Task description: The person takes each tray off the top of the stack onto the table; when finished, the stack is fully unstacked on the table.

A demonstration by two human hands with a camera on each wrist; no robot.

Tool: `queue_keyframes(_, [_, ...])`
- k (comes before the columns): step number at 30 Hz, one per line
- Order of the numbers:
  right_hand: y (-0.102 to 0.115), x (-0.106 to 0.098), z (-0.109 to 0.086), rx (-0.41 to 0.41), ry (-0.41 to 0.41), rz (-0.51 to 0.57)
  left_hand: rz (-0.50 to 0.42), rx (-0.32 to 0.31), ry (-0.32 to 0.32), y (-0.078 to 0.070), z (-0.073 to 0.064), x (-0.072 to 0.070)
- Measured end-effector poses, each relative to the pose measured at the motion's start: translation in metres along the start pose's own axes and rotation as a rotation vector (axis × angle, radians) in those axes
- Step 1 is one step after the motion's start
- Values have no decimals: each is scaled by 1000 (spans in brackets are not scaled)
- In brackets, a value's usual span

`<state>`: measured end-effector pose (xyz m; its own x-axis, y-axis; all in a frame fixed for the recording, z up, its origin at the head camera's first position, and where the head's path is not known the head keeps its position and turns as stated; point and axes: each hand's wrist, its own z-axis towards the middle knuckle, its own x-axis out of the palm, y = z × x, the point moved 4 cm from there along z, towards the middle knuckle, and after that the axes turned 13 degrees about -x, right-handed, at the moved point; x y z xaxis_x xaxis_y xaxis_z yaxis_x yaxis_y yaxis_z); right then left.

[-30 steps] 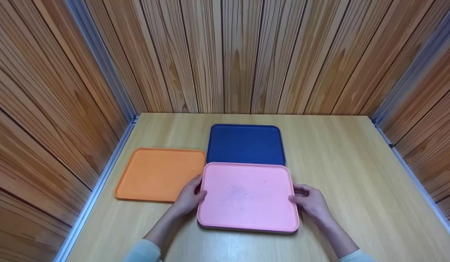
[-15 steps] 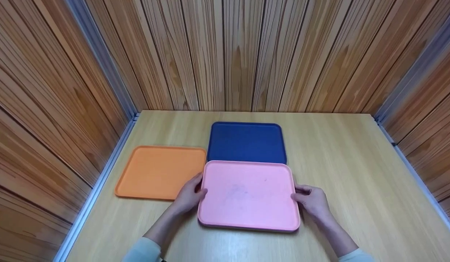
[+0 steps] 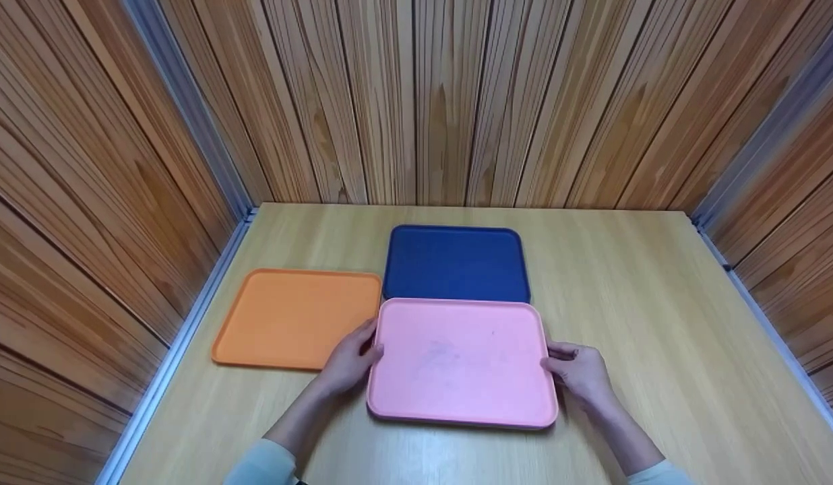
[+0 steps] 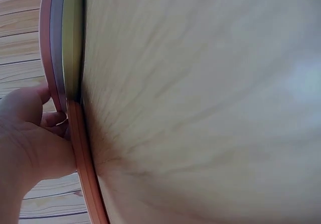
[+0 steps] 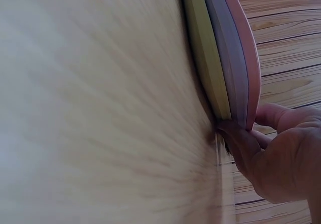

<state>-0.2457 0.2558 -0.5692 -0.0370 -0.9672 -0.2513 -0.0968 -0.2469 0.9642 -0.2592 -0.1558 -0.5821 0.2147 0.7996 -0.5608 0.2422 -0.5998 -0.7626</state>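
Observation:
A pink tray (image 3: 460,364) lies on top of a stack at the front middle of the table. Below it, in the right wrist view, show a purple tray (image 5: 228,38) and, lowest, a yellow tray (image 5: 203,48). My left hand (image 3: 348,360) holds the stack's left side, thumb at the pink rim, fingers partly hidden by the edges. On the opposite side, my right hand (image 3: 581,374) grips with its thumb on the pink edge and fingers low by the yellow one. An orange tray (image 3: 298,320) lies flat right beside my left hand.
Just behind the stack lies a dark blue tray (image 3: 457,263), its front edge meeting the pink one in the head view. Wood-plank walls (image 3: 443,101) enclose the light wooden table (image 3: 645,303) at the back and both sides.
The pink tray has shifted very slightly to the right, with my right hand moving along. The orange and blue trays stay in place; the head view has tilted a little.

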Motion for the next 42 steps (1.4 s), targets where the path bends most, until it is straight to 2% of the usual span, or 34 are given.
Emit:
queue_keyframes(5, [1, 0, -1, 1, 11, 24, 20, 106, -38, -1, -2, -1])
queue_keyframes(8, [4, 1, -1, -11, 22, 20, 24, 119, -42, -1, -3, -1])
queue_keyframes(15, [12, 2, -2, -70, 57, -98, 29, 101, -40, -1, -2, 0])
queue_keyframes(19, [14, 0, -2, -104, 61, -132, 56, 92, -46, 0, -1, 1])
queue_keyframes(21, [13, -2, -2, -103, 63, -141, 74, 67, -50, 0, -1, 1])
queue_keyframes(24, [13, -3, -2, -102, 84, -124, 97, 30, -54, 0, -1, 2])
queue_keyframes(27, [12, -5, -2, -99, 94, -64, 106, 6, -50, -1, 0, 2])
queue_keyframes(31, [13, -7, 0, -87, 95, -2, 97, 10, -37, -1, 1, 1])
queue_keyframes(40, [10, -12, 2, -68, 79, 29, 83, 0, -10, 0, 3, 1])
queue_keyframes(42, [9, -14, 1, -61, 77, 39, 84, 15, -12, 0, 2, 0])
